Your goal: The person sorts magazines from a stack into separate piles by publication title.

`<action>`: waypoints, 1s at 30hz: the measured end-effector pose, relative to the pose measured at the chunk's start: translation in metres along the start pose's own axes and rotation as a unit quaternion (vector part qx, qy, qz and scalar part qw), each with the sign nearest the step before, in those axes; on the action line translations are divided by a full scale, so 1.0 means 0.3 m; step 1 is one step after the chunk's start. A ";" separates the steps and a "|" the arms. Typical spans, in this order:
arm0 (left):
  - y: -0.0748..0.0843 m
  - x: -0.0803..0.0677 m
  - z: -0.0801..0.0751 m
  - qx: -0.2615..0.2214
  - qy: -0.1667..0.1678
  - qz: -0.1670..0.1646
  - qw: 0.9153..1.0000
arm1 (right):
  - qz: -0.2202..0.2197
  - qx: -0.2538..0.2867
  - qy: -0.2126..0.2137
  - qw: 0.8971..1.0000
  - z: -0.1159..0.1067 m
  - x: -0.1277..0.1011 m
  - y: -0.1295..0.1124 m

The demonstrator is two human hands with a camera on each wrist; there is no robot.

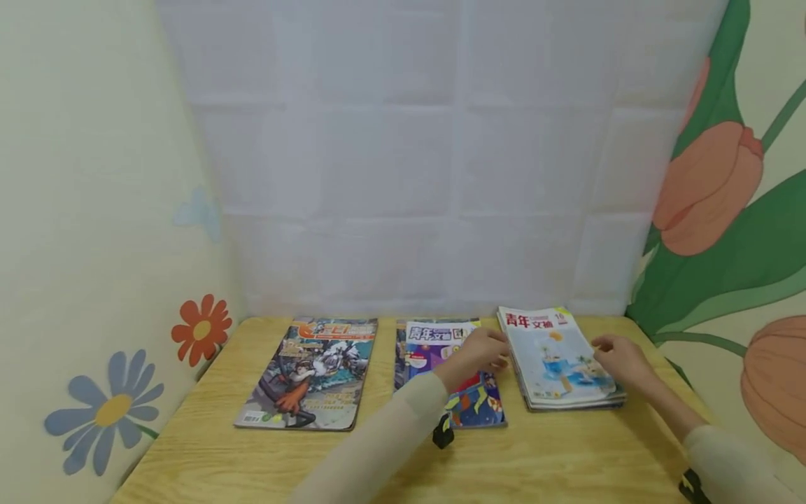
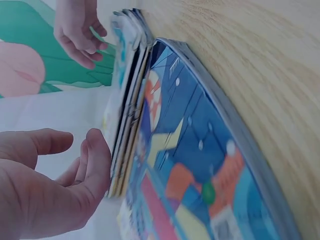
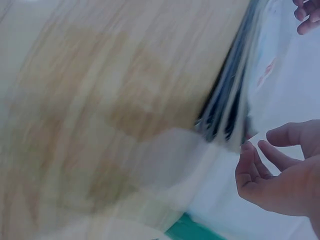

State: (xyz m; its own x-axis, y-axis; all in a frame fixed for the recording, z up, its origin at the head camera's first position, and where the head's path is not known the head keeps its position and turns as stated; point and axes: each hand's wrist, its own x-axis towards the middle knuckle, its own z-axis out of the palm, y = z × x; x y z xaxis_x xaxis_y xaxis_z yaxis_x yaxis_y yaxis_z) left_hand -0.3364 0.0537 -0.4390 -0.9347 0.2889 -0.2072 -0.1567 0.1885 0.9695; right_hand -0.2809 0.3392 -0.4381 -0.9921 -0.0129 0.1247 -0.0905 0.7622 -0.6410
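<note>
Hands are flanking the thick stack of white-covered magazines (image 1: 560, 358) at the wooden table's (image 1: 208, 462) right: left hand (image 1: 481, 348) and right hand (image 1: 620, 357); left wrist view is showing loose fingers (image 2: 95, 165) touching its edge, gripping nothing; right wrist view, blurred, is showing fingers (image 3: 247, 167) apart; squaring evenly looks wise.

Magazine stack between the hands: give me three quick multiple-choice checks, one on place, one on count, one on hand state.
1. Where on the wooden table does the magazine stack lie?
A. at its right end
B. at its left end
C. in the middle

2. How many separate magazines or piles lie on the table?
A. two
B. three
C. five

3. What are the hands doing?
A. both lifting the stack clear
B. both resting in fists
C. left hand and right hand at opposite edges of the stack, fingers relaxed

Key: 1 A, the comic magazine and the middle magazine lie to its left. 2 B, the head view shows three. 3 C, the stack lies flat between them.
</note>
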 end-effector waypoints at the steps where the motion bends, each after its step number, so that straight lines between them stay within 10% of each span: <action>1: -0.001 -0.010 -0.015 0.009 0.001 0.010 1.000 | -0.010 -0.001 0.003 1.000 0.006 0.000 -0.012; 17: -0.010 -0.228 -0.279 0.139 -0.013 0.133 0.981 | -0.094 0.062 -0.015 0.994 0.140 0.000 -0.244; 30: -0.065 -0.333 -0.396 0.178 0.058 0.127 0.974 | -0.097 0.135 -0.074 0.983 0.297 -0.005 -0.402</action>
State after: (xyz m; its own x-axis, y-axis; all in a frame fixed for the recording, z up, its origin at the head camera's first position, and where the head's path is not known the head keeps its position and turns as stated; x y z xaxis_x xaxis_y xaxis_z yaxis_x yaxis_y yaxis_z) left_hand -0.2778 -0.0905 -0.4215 -0.9616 0.2652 0.0701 0.1865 0.4447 0.8760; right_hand -0.2762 0.1895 -0.4285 -0.9539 -0.2507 0.1652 -0.2790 0.5370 -0.7961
